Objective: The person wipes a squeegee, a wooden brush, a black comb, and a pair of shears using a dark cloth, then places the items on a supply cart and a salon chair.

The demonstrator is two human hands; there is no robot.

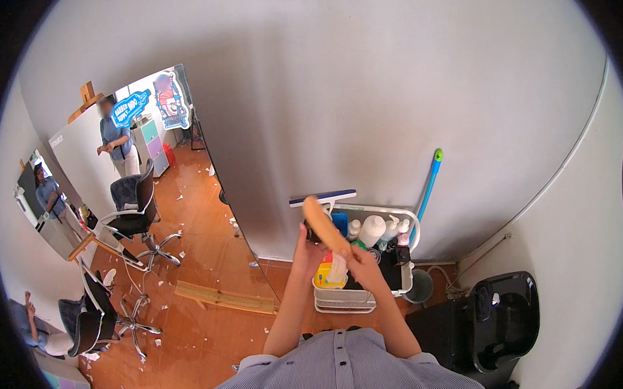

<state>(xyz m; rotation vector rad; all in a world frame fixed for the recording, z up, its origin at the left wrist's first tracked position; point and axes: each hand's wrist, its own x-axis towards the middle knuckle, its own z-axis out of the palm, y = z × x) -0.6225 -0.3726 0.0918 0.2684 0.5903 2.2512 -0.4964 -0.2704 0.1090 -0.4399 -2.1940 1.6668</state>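
My right hand (364,264) grips the lower end of a long tan object (325,225), perhaps a brush's wooden back, slightly blurred. Beside its middle is my left hand (307,251), holding something dark that the tan object partly hides. Both hands are above a white-railed trolley (346,300). On its top stand a large white bottle (372,231), smaller pump bottles (391,227) and a yellow pack (329,276) with a white wipe or tissue sticking out. A squeegee (329,198) with a dark blue edge lies across the trolley's back left corner.
A blue pole (429,195) leans on the wall by a grey bucket (419,286). At right is a black shampoo basin (506,321). Left stand a tall mirror (188,199), a wooden footrest (225,296) and a black salon chair (92,315); white scraps litter the tiled floor. A person (25,323) is at far left.
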